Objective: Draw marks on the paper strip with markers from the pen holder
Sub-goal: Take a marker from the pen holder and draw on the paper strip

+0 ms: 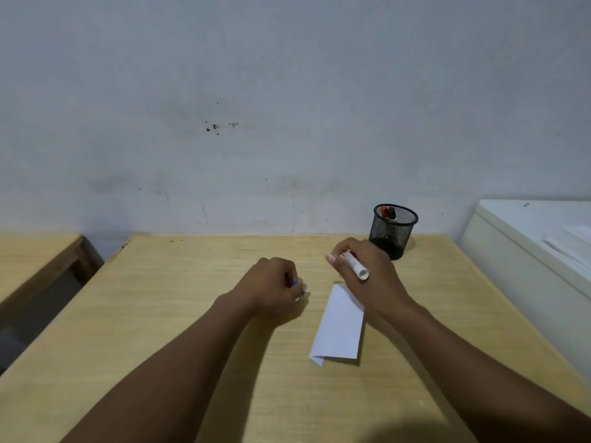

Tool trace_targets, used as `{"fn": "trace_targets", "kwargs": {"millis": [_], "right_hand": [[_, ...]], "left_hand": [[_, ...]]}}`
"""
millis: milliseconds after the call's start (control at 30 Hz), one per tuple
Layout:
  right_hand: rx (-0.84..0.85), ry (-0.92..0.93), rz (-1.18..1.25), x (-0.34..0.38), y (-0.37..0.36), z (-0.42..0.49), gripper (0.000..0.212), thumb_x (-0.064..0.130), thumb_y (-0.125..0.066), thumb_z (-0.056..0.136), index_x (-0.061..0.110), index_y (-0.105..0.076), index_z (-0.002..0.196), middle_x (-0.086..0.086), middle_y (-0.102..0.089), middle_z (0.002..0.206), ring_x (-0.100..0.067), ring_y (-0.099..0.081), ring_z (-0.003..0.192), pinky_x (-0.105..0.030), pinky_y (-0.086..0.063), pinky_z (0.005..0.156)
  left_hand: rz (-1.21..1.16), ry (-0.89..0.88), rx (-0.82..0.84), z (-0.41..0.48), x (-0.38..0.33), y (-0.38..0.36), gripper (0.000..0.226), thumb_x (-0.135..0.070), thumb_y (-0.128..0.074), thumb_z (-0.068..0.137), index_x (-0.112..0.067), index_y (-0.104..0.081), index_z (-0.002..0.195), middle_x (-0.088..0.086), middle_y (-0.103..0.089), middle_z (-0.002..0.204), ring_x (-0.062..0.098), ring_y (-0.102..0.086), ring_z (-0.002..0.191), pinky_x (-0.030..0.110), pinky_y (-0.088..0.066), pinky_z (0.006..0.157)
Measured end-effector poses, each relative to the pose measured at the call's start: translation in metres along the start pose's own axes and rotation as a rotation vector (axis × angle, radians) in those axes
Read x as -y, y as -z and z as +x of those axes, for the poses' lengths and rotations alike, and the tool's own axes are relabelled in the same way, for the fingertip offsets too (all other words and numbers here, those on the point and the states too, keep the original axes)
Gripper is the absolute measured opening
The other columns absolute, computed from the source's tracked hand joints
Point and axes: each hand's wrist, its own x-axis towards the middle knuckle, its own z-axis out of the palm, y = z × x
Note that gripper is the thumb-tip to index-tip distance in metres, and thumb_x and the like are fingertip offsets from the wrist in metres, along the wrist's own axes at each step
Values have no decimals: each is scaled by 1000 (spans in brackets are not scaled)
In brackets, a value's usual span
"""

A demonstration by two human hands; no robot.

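A white paper strip [340, 324] lies on the wooden table [192, 314], its near corner folded under. My right hand [367, 276] hovers over the strip's far end, shut on a white marker [356, 266] whose butt end points toward me. My left hand [275, 284] rests to the left of the strip, fingers closed around a small blue piece, probably the marker's cap [295, 283]. A black mesh pen holder [394, 230] stands just behind my right hand, with red-capped markers [388, 213] inside.
A grey wall rises directly behind the table. A white cabinet or appliance [527, 251] stands close on the right. A second wooden table [35, 257] sits to the left across a gap.
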Motion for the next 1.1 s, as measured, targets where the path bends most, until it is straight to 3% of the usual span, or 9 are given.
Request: {"fn": "trace_targets", "kwargs": {"millis": [100,233,433,567,667,800,900,1100], "right_hand": [[9,31,-138,-13,-14,-19,23,38,-66,93,26,-63,112,3,-58,99,-16,-60,81,-38,-53,68],[80,88,-64,-25,-21,-34,32,15,-70,89,21,-65,120,0,-60,109,-18,-63,90,-32,-53,77],[118,136,61,-25,-25,-26,39,15,-73,85,23,-64,122,5,-64,112,-13,-68,99,-34,-55,86],[68,85,166,-28,-30,-25,43,13,-80,81,20,-66,120,5,-68,110,-8,-71,95,-29,-57,82],[26,-18,305,-29,-26,-26,39,11,-80,83,18,-67,119,2,-71,108,-7,-73,97,-22,-57,80],[-13,-165,396,-34,-24,-23,25,19,-76,86,27,-70,109,6,-71,88,-11,-71,82,-32,-59,78],[-57,-283,574,-29,-23,-21,11,20,-69,92,22,-71,102,-4,-75,96,-20,-79,86,-42,-62,82],[-2,-415,675,-21,-10,-14,12,17,-62,98,10,-70,103,-19,-77,78,-30,-78,66,-34,-54,57]], "left_hand": [[84,-13,42,0,-4,-9,23,-46,-60,71,-23,-59,71,-10,-65,66,14,-63,68,30,-49,61],[109,-30,84,0,-3,-12,17,-46,-60,71,-31,-55,77,-11,-67,72,16,-65,75,30,-50,64],[5,-52,119,-5,1,-13,42,-57,-66,71,-35,-59,106,-8,-66,91,14,-63,86,36,-55,79],[86,-91,118,-13,-2,-18,73,-84,-67,62,-42,-57,120,-13,-56,105,11,-55,100,36,-50,89],[149,-66,88,-16,-16,-28,89,-96,-60,52,-44,-56,124,-13,-54,115,14,-50,110,43,-45,97],[238,-8,76,-13,-27,-40,94,-98,-57,50,-44,-54,127,-11,-48,134,17,-42,126,50,-36,102],[240,10,66,-12,-27,-43,92,-96,-60,49,-48,-53,127,-11,-46,135,18,-40,128,50,-33,101],[184,53,92,-7,-25,-47,105,-94,-66,44,-46,-47,135,-12,-44,137,17,-37,129,49,-31,107]]}}
